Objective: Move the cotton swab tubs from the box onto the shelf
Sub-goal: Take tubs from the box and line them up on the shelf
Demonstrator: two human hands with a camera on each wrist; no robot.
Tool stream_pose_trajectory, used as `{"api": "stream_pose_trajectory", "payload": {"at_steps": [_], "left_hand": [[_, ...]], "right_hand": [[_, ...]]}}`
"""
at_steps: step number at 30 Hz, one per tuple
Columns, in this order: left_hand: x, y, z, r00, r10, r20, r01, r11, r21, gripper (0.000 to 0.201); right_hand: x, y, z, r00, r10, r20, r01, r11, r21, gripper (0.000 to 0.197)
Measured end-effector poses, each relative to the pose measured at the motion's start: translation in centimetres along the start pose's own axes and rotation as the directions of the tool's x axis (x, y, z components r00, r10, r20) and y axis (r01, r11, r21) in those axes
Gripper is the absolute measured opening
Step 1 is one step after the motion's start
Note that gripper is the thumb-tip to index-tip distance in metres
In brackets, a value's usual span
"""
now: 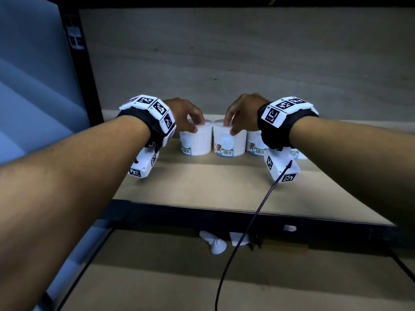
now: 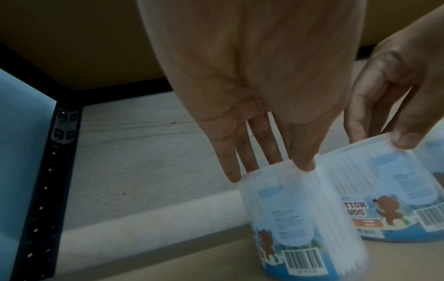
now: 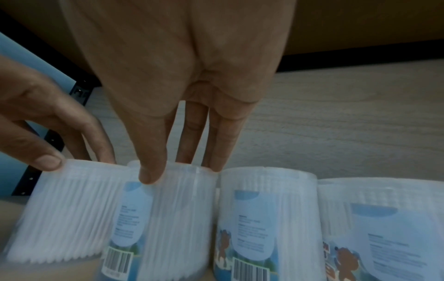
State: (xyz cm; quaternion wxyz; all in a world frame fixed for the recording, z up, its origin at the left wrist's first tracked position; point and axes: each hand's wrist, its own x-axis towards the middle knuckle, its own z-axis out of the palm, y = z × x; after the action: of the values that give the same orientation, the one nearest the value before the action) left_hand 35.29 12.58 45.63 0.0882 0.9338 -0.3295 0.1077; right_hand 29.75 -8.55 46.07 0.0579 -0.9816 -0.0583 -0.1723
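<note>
Both hands, left (image 1: 184, 115) and right (image 1: 243, 113), each pinch a tub on the shelf (image 1: 224, 189).

Bare forearms; black wrist straps (image 1: 268, 129) carrying white marker-printed tiles (image 1: 155, 106); white camera boxes (image 1: 281, 168) beneath; black cable (image 1: 247, 223) from right box.

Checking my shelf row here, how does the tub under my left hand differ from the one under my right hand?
The left tub ends the row, while the right tub sits between neighbours. The left tub faces out mostly bare swabs; the right tub shows a bear label. Both stand upright, each pinched at the rim by the left hand or right hand.
</note>
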Motion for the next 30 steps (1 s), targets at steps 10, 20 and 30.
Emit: {"api": "stream_pose_trajectory", "payload": {"at_steps": [10,20,30], "left_hand": [[0.9,-0.1,0.5,0.999,0.008,-0.032,-0.007,1.0,0.005,0.03],[-0.4,0.3,1.2,0.998,-0.058,-0.023,0.058,0.998,0.018,0.042],[-4.6,2.8,-0.5,0.999,-0.034,0.013,0.031,0.988,0.153,0.055]], "right_hand": [[0.6,0.6,0.2,1.0,0.01,-0.024,-0.01,1.0,-0.002,0.023],[-0.7,0.6,0.0,0.998,-0.004,0.057,0.003,1.0,0.007,0.029],[-6.8,0.3,-2.9,0.988,-0.03,0.152,0.039,0.997,-0.059,0.058]]}}
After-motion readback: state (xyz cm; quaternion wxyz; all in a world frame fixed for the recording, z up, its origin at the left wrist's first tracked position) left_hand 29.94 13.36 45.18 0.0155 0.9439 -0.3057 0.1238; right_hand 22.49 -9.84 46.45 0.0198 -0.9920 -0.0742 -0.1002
